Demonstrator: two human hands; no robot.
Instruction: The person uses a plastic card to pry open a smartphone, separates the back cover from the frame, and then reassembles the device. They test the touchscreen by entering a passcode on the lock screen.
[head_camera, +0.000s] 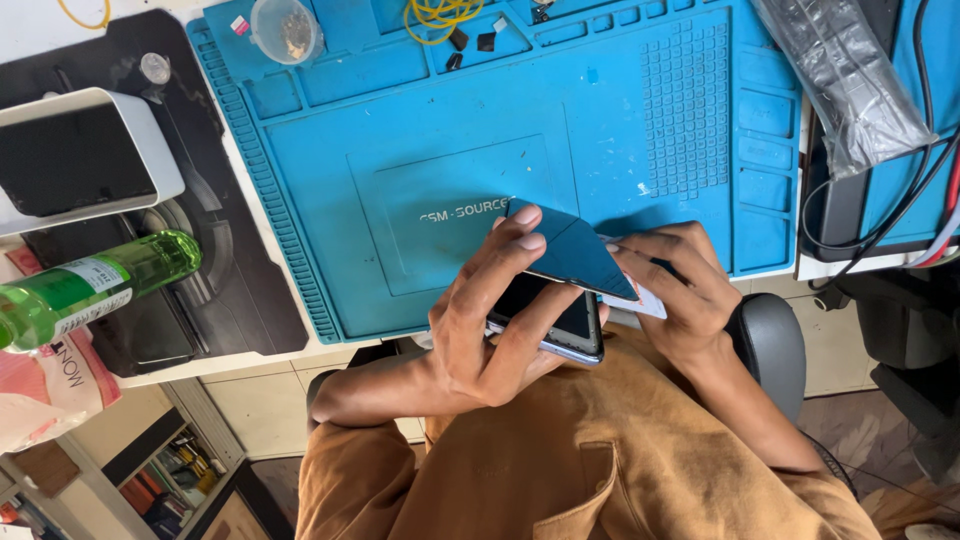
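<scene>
Dark phone screen (545, 305) in hands; white-labelled green bottle (95, 285) left; pink-white packet (50, 385), perhaps wipes.

We see blue mat (450, 130) with grid pattern; left of mat, green bottle (95, 285); below mat, dark phone (555, 320), tan-brown shirt (600, 450); yellow bands (440, 12) at mat's top.

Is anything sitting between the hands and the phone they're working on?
Nothing visible: the left hand grips the phone directly, its fingers on the lifted dark panel, and the right hand touches that panel's other edge.
</scene>
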